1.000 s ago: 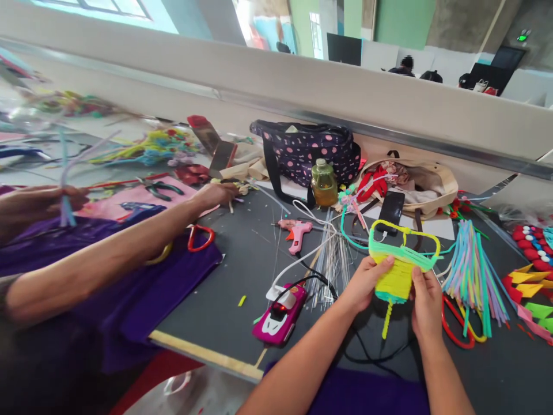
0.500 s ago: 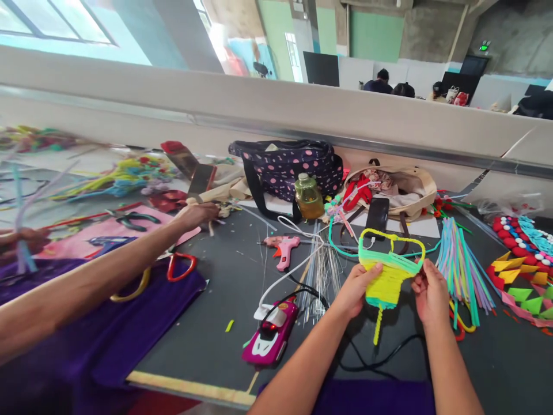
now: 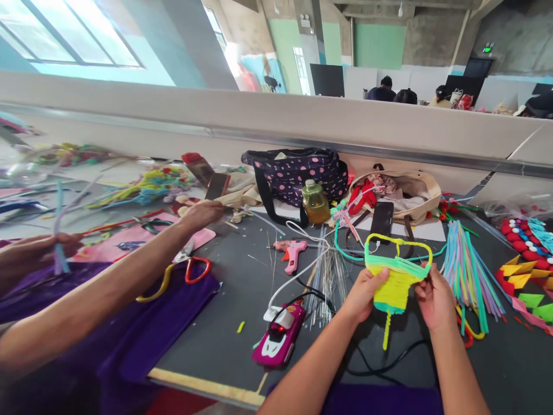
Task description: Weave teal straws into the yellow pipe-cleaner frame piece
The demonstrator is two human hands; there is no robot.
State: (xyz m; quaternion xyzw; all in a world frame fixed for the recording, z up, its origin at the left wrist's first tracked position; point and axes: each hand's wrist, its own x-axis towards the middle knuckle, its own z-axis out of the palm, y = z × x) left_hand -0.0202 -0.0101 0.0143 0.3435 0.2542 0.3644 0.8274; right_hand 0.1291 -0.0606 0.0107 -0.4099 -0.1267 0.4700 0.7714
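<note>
Between my hands, above the dark table, is a yellow and mint-green pipe-cleaner piece [image 3: 391, 285] with a looped yellow frame on top and a twisted stem hanging below. My left hand [image 3: 365, 291] pinches its left edge, thumb across the front. My right hand [image 3: 435, 295] grips the upper right corner, fingers curled and partly hidden. Just beyond it lie a black phone [image 3: 382, 220] and a mint-green strand [image 3: 345, 248]. A bundle of pastel pipe cleaners [image 3: 466, 268] rests right of my right hand.
A pink glue gun [image 3: 291, 253], a purple car-shaped power strip [image 3: 280, 337] and thin clear sticks [image 3: 324, 282] lie to the left. Behind stand a bottle [image 3: 315, 203], a patterned bag [image 3: 298, 173] and a beige bag [image 3: 425, 193]. A co-worker's arm [image 3: 142, 262] reaches across at left, near red-handled scissors [image 3: 199, 271].
The view has shifted slightly, so the table things appear a little further right and lower. Both my hands keep hold of the pipe-cleaner piece. The co-worker's hand stays near the table's back left.
</note>
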